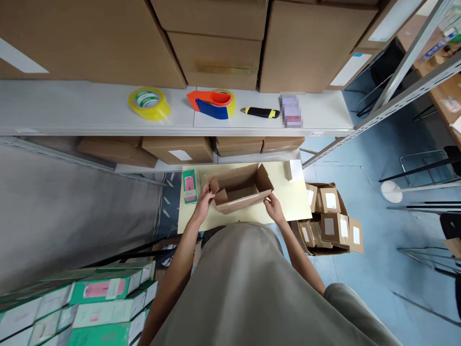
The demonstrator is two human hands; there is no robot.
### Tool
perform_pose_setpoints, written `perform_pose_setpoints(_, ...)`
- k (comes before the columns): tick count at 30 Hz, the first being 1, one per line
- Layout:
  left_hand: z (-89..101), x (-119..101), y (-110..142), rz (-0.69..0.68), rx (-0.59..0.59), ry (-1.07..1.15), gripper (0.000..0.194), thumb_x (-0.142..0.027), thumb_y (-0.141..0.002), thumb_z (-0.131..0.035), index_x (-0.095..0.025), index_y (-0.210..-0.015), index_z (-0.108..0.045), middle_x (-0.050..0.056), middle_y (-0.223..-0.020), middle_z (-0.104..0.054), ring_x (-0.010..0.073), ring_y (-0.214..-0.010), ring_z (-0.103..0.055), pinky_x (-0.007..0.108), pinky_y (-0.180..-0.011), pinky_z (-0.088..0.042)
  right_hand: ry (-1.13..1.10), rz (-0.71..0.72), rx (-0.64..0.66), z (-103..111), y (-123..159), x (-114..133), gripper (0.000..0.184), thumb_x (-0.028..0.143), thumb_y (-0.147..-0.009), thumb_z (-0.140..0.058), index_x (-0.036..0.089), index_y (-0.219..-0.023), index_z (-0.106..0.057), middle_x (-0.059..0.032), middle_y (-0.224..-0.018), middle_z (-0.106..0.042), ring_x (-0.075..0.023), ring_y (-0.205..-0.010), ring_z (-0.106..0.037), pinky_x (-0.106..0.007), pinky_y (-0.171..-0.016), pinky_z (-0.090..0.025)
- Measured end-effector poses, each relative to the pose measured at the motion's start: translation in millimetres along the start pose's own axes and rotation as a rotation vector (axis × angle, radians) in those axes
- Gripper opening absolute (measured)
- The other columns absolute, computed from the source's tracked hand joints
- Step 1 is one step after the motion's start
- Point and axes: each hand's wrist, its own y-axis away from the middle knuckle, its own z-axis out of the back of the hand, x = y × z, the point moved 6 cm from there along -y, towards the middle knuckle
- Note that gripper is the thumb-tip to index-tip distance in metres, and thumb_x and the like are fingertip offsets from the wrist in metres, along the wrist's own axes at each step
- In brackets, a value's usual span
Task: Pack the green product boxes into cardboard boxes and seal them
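Note:
An unfolded cardboard box (234, 204) with its top flaps raised is tilted over the pale yellow table (288, 206). My left hand (204, 201) grips the box's left end near a flap. On the opposite end, my right hand (273, 207) holds the lower right corner. The box's inside shows no contents. Left of it lies a green and white product box (189, 186) with a pink picture, close to my left hand. A small white box (294, 170) sits at the table's back right corner.
Above the table, a shelf (108, 108) carries a yellow tape roll (158, 111), an orange and blue tape dispenser (216, 106) and a utility knife (260, 112). A large carton (356, 244) of labelled boxes stands right. Green boxes (101, 290) are stacked lower left.

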Motion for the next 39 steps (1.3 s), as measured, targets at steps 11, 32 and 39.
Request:
perform_pose_setpoints(11, 2.1, -12.8, 40.1, -0.137, -0.078, -0.416, 0.085, -0.055, -0.091, -0.086, -0.024, -0.165, -0.057, 0.02, -0.17, -0.055, 0.0417, -0.158, -0.057, 0.057, -0.125, -0.057, 0.274, 0.052, -0.032, 30.7, -5.4, 81.6, 0.054, 0.068, -0.103, -0.071, 0.023, -0.131, -0.081, -0.0139, -0.13, -0.083, -0.0289, -0.095, -0.082, -0.041, -0.083, -0.067)
perform_pose_setpoints(32, -18.5, -17.4, 74.2, -0.151, 0.259, -0.735, 0.13, -0.061, -0.084, -0.096, -0.029, -0.186, -0.024, 0.017, -0.196, -0.012, 0.041, -0.182, -0.014, 0.057, -0.145, -0.025, 0.59, 0.217, 0.091, -13.9, -20.4, 97.0, 0.034, 0.046, -0.116, -0.058, 0.024, -0.131, -0.08, -0.0142, -0.128, -0.078, -0.0298, -0.103, -0.078, -0.044, -0.096, -0.063)
perform_pose_setpoints(39, -19.8, -4.1, 86.7, -0.143, 0.281, -0.667, 0.117, -0.063, -0.077, -0.1, -0.028, -0.176, -0.049, 0.016, -0.194, -0.022, 0.0433, -0.181, -0.014, 0.06, -0.146, -0.024, 0.564, 0.306, 0.228, -1.5, -20.7, 83.1, 0.029, 0.037, -0.111, -0.061, 0.027, -0.119, -0.086, -0.0151, -0.141, -0.075, -0.039, -0.129, -0.067, -0.063, -0.12, -0.056)
